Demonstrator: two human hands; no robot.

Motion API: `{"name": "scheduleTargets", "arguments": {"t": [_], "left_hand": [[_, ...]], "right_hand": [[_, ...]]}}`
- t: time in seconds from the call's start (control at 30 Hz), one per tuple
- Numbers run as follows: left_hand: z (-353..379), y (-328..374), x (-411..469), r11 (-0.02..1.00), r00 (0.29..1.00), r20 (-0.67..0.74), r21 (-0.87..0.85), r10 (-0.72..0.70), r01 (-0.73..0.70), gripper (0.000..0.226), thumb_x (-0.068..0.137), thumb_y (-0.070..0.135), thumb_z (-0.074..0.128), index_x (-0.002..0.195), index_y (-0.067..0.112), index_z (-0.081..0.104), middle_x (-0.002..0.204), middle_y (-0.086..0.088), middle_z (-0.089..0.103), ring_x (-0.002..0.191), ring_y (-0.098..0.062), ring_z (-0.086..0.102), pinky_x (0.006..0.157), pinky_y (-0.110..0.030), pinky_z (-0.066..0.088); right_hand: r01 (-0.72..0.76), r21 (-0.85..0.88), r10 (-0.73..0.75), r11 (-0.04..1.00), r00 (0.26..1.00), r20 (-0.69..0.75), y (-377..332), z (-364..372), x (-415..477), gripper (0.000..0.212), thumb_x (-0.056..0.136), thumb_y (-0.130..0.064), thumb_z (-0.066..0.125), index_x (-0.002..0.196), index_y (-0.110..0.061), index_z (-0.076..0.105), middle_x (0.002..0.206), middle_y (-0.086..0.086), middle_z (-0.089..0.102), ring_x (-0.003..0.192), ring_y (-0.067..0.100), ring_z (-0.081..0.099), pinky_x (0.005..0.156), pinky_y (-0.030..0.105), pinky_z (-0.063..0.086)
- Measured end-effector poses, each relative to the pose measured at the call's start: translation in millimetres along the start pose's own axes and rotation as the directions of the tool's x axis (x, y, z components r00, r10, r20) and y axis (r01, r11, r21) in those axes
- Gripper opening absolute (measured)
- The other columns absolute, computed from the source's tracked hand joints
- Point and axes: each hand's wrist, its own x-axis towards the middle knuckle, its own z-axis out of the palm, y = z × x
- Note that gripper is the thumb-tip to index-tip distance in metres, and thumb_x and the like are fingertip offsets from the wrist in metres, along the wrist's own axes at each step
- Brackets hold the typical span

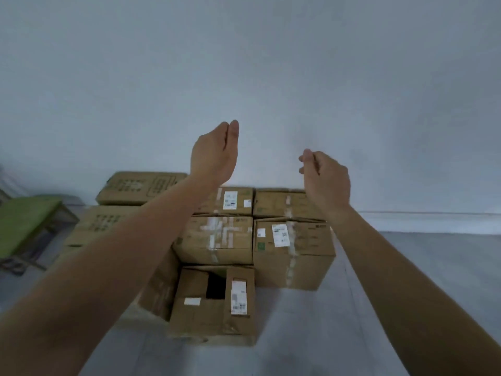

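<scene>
Right now left hand (214, 153) and right hand (324, 177) hang apart, empty, fingers loosely curled, above the box stack (217, 240); I'd lower both onto the top box (279, 206) under the right hand, grip opposite sides, lift level.

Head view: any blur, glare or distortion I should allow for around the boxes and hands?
Head view: soft, even light, no glare; the whole frame is slightly blurred, so labels on the cardboard boxes cannot be read; the wide angle stretches both forearms; left hand and right hand show distinctly.
</scene>
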Motion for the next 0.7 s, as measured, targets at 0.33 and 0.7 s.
{"name": "scheduleTargets", "arguments": {"t": [0.33, 0.7], "left_hand": [[-10.9, 162.0, -72.5, 0.857, 0.898, 0.012, -0.304, 0.441, -0.417, 0.053, 0.110, 0.037, 0.030, 0.060, 0.019, 0.027, 0.050, 0.004, 0.032, 0.046, -0.013, 0.033, 0.048, -0.031, 0.023], [-8.6, 427.2, -282.6, 0.428, 0.638, -0.101, -0.661, 0.763, -0.616, 0.048, 0.107, 0.032, 0.040, 0.059, 0.027, 0.031, 0.053, 0.021, 0.032, 0.041, -0.006, 0.040, 0.050, 0.000, 0.029]], "right_hand": [[-0.148, -0.384, -0.012, 0.912, 0.923, -0.384, -27.6, -185.5, -133.4, 0.051, 0.107, -0.049, 0.033, 0.095, -0.017, 0.072, 0.084, -0.001, 0.073, 0.081, 0.023, 0.067, 0.077, 0.037, 0.053], [-0.537, -0.499, -0.082, 0.680, 0.621, -0.779, 4.2, -452.7, -388.1, 0.051, 0.108, -0.046, 0.037, 0.087, -0.013, 0.071, 0.067, 0.003, 0.064, 0.052, 0.010, 0.050, 0.051, 0.018, 0.030]]}}
